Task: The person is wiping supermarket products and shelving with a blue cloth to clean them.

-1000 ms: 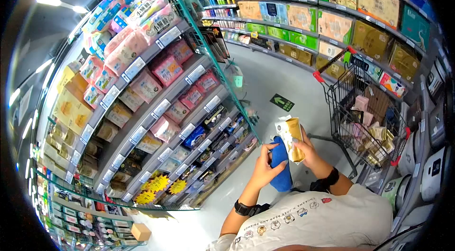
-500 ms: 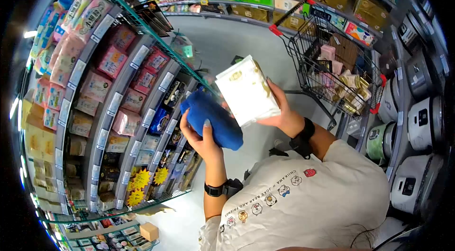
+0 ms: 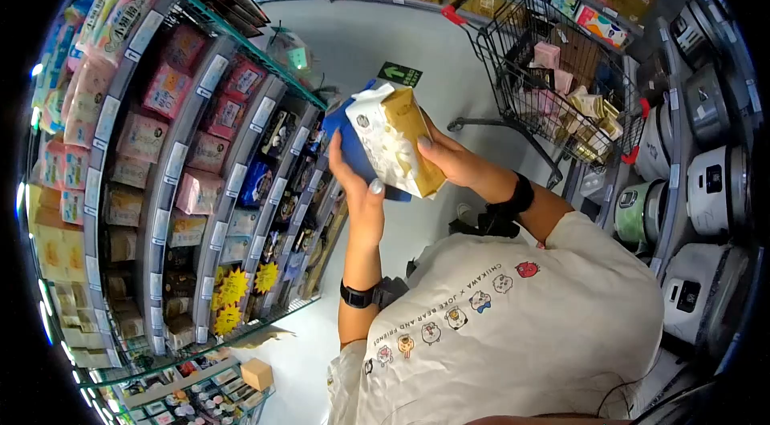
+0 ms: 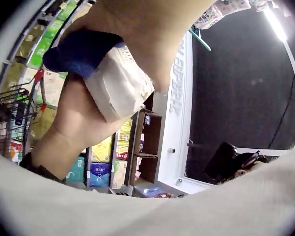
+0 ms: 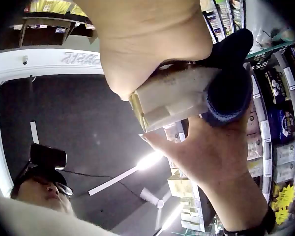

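Note:
In the head view, a white and gold tissue pack (image 3: 391, 136) is held up in front of the chest. My right hand (image 3: 459, 156) grips it by the gold side, thumb across the top. Behind the pack lies a folded blue cloth (image 3: 338, 115), partly hidden by it. My left hand (image 3: 359, 199) holds the cloth, its thumb close to the pack's lower corner. Seen from the right wrist, the blue cloth (image 5: 229, 93) bends round one end of the pack (image 5: 172, 98). The left wrist view shows pack and cloth pressed close together between both hands.
A black shopping cart (image 3: 553, 80) with red corners, holding several pink and gold packs, stands ahead to the right. Shelves of packaged goods (image 3: 144, 136) line the left. Rice cookers (image 3: 714, 184) stand along the right shelf. A green floor sign (image 3: 399, 73) lies ahead.
The pack first turned its white face up, then tilted back to show its gold side, and moved over the blue cloth. The hands have come together. The view has swung to the right.

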A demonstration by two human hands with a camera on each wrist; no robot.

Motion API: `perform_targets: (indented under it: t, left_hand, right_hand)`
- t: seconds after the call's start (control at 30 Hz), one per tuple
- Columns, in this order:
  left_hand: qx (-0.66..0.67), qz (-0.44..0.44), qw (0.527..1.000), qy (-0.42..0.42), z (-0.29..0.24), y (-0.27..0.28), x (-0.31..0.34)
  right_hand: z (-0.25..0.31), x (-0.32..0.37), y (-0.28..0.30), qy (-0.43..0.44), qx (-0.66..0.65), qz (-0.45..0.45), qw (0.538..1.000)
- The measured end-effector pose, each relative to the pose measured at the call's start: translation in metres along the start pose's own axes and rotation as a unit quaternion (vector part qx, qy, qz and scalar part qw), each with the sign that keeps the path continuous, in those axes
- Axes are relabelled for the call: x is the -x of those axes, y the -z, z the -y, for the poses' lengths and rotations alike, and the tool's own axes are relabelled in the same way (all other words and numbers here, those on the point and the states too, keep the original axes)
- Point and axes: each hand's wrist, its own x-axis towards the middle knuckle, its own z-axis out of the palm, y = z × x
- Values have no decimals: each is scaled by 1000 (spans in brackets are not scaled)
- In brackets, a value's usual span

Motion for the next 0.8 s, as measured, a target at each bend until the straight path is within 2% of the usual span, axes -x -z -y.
perform_targets:
  t: [0.07, 0.17, 0.27, 0.3, 0.37, 0.5, 0.53, 0.63, 0.67, 0.8]
  left_hand:
    - [-63, 39, 997, -2, -1, 0, -2]
    - [-112, 85, 990, 8, -5, 5, 4]
    - [-79, 76, 992, 62, -2, 8, 6]
    - [-12, 67, 994, 85, -5, 6, 6]
    - [122, 47, 983, 128, -14, 1, 5]
    - [249, 2, 954, 166, -19, 2, 5]
    - [289, 10, 944, 159, -18, 5, 5]
    - [255, 2, 954, 159, -10, 10, 4]
    - [236, -38, 957, 165, -10, 7, 5]
    - [205, -81, 966, 136, -16, 3, 4]
  right_hand:
    - [0, -3, -4, 17, 23, -6, 1000]
    - [-10, -11, -2, 102, 130, 20, 986]
    - [-13, -12, 1, 103, 179, 23, 978]
    - [-11, -12, 1, 98, 188, 19, 977]
    - [-5, -10, -3, 88, 163, 10, 983]
    - [-10, -9, 0, 85, 156, -31, 984]
    - [-10, -8, -1, 98, 139, -72, 983]
    - [-9, -6, 2, 74, 81, -88, 990]
    - [-9, -5, 3, 72, 69, -96, 990]
    - [-14, -3, 10, 69, 16, -137, 988]
